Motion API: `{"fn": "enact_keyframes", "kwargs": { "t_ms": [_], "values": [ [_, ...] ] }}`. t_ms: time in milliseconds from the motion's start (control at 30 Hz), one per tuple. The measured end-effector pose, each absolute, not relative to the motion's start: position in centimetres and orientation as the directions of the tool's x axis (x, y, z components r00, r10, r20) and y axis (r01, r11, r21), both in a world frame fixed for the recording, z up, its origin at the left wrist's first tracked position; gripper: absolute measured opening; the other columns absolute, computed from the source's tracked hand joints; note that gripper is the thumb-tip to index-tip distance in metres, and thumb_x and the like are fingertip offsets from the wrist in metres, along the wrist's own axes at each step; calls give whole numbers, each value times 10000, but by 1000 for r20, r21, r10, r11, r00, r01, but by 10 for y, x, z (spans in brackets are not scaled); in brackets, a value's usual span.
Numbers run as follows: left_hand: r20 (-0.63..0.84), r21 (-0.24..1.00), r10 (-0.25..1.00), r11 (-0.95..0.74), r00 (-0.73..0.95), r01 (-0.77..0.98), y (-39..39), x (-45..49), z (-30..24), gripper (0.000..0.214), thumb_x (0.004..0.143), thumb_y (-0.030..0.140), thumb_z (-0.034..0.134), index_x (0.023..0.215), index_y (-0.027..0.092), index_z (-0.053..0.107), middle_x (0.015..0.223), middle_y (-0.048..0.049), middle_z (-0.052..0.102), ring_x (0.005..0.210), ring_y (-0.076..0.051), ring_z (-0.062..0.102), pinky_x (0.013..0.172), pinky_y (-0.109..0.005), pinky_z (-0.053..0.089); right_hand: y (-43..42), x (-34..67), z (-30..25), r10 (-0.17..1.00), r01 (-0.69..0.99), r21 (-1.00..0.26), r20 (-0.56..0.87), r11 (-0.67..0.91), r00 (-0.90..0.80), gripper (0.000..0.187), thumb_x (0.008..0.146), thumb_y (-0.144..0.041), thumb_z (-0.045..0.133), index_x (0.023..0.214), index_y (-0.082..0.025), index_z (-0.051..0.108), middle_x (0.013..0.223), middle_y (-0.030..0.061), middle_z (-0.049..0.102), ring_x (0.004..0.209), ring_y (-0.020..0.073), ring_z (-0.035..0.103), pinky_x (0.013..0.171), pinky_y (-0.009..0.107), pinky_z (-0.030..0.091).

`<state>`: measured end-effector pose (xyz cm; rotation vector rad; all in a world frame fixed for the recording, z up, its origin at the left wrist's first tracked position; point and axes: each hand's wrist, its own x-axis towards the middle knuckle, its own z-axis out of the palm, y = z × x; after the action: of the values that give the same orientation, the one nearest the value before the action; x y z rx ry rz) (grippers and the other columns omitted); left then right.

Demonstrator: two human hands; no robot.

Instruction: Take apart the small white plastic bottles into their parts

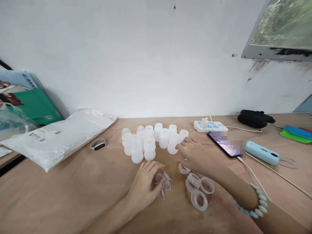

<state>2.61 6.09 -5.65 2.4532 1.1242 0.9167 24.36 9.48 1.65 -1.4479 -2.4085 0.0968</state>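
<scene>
We are curving our left hand (147,180), thumb and fingers spread, around a small heap of clear, glossy pieces (167,185) on the brown table (73,191). Our right hand (191,154) is touching a milky white, rounded cup (173,145) among similar ones; whether it is pinching, we cannot tell. Translucent rings (194,200) are lying nearby.

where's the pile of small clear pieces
In the head view, the small clear pieces lie below centre, by the left hand's fingers, left of the clear rings.
</scene>
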Motion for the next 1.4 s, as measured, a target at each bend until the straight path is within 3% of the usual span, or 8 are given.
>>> {"fn": "enact_keyframes", "kwargs": {
  "t_ms": [167, 300, 433, 600, 867, 1033, 1200, 1400],
  "values": [
    [359, 485, 773, -633, 523, 603, 60, 28, -55, 289, 848, 231, 659, 1135, 208, 635, 1063, -76, 689, 971, -280, 613, 826, -422, 467, 89, 263, 18, 815, 817, 31, 59, 576, -577, 215, 643, -35, 726, 776, -191, 661, 951, 130, 737, 994, 336, 641, 838, 427, 472],
    [356, 504, 766, -640, 535, 580, 61, 26, -53, 234, 888, 244, 617, 1120, 217, 634, 1088, -73, 696, 1003, -273, 607, 855, -425, 452, 93, 266, 3, 788, 789, 66, 39, 611, -614, 191, 648, -16, 719, 717, -183, 659, 807, 95, 736, 932, 313, 663, 893, 435, 452],
    [374, 494, 696, -709, 613, 503, 63, 22, -51, 262, 949, 133, 423, 1105, 230, 611, 1195, -66, 697, 1109, -251, 581, 928, -427, 417, 96, 268, -10, 783, 784, 58, 42, 618, -621, 184, 651, -17, 730, 708, -173, 650, 833, 103, 739, 910, 293, 664, 877, 409, 461],
    [405, 443, 628, -770, 664, 459, 66, 18, -52, 339, 825, -11, 365, 959, 219, 575, 1186, -47, 718, 1184, -242, 552, 957, -417, 394, 91, 270, 0, 786, 791, 38, 94, 611, -611, 155, 718, -49, 694, 791, -182, 660, 900, 105, 738, 982, 307, 646, 901, 437, 471],
    [439, 222, 499, -866, 747, 448, 72, 18, -57, 316, 898, 0, 394, 974, 204, 622, 1110, -61, 734, 1122, -242, 601, 952, -404, 395, 83, 273, 4, 741, 739, -137, 277, 660, -611, 204, 799, -76, 638, 948, -212, 671, 985, 76, 730, 990, 281, 650, 922, 467, 492],
    [486, 172, 456, -887, 746, 429, 74, 16, -55, 300, 936, 10, 395, 1009, 190, 623, 1065, -66, 728, 1044, -229, 620, 911, -394, 415, 83, 274, -8, 734, 703, -250, 390, 666, -556, 252, 837, -116, 630, 1072, -203, 658, 1030, 80, 726, 1025, 280, 649, 997, 518, 461],
    [585, 265, 501, -861, 638, 434, 71, 12, -46, 411, 885, -43, 352, 1082, 198, 620, 1113, -86, 701, 998, -212, 633, 853, -372, 489, 81, 272, -22, 782, 675, -410, 432, 613, -449, 242, 882, -212, 617, 1123, -218, 627, 1114, 93, 700, 1058, 273, 646, 879, 436, 537],
    [597, 536, 686, -727, 416, 430, 62, 16, -40, 461, 938, 34, 361, 1259, 256, 608, 1252, -100, 597, 1160, -218, 595, 938, -377, 539, 74, 262, -34, 782, 590, -525, 510, 613, -359, 261, 863, -254, 660, 1107, -246, 566, 1058, 65, 683, 949, 241, 668, 817, 383, 538]
  ]
}}
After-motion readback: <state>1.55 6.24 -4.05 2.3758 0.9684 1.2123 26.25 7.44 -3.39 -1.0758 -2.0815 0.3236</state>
